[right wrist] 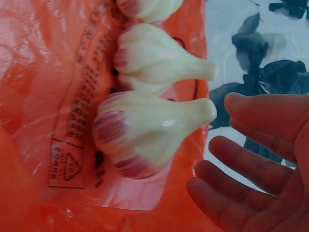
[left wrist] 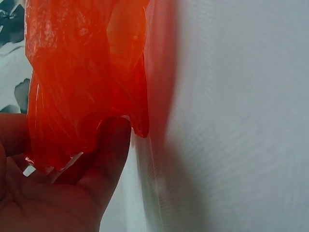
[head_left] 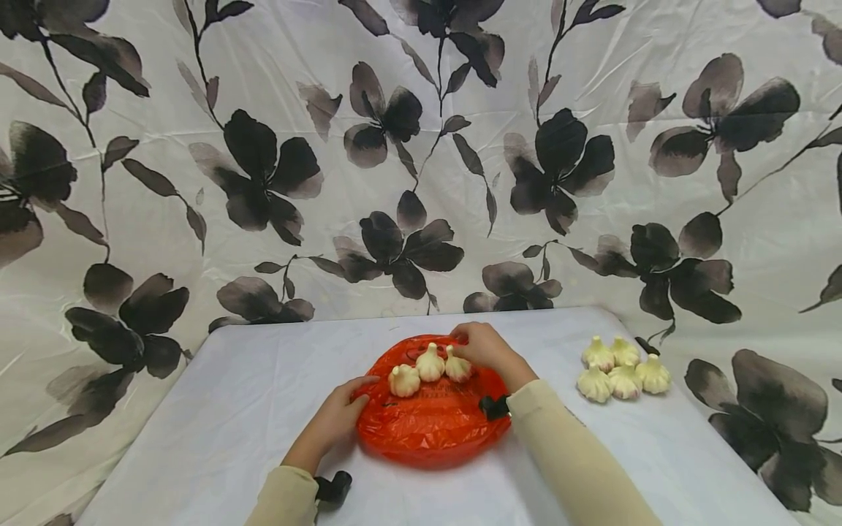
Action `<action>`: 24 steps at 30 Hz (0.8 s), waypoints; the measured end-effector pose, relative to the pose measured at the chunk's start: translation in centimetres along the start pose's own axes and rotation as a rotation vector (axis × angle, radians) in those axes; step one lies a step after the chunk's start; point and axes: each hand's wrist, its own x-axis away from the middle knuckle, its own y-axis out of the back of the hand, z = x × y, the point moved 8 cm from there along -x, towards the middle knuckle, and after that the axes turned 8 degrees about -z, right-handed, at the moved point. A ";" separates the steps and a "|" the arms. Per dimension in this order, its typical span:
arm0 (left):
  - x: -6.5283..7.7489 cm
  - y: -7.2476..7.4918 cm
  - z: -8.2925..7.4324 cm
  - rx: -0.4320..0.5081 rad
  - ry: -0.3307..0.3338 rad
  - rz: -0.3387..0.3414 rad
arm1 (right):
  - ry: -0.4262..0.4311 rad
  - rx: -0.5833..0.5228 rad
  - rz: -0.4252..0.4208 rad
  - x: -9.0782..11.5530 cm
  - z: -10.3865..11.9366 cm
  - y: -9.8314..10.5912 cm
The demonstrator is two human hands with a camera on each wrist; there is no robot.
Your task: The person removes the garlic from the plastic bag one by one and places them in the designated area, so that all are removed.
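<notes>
A floral cloth point(head_left: 421, 161) hangs behind the white worktop point(head_left: 250, 409). Over the worktop is a red bag point(head_left: 427, 431), its left edge grasped by the fingers of the left hand point(head_left: 337, 413). The right hand point(head_left: 488, 347) has its fingers released, just beside the rightmost of three garlic bulbs point(head_left: 430, 363) on the bag; five other bulbs point(head_left: 625, 381) cluster farther right.

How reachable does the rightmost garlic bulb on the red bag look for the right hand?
Probably yes: the right hand is close beside that garlic bulb, and nothing visible stands between them.
</notes>
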 end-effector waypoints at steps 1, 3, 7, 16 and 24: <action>0.0 0.1 0.0 -0.003 -0.004 -0.003 | 0.002 0.008 -0.002 0.0 0.0 -0.1; 0.0 0.2 -0.1 -0.006 -0.007 -0.007 | 0.006 0.020 -0.007 -0.1 0.0 -0.2; 0.0 0.1 0.0 0.003 0.008 -0.003 | -0.007 0.045 -0.006 0.0 -0.3 -0.8; 0.3 -0.3 0.6 0.006 0.027 -0.005 | 0.003 0.042 0.001 0.5 -0.4 -2.2; 0.1 -0.1 0.5 0.005 0.013 -0.014 | 0.058 0.049 -0.022 0.6 0.4 -2.6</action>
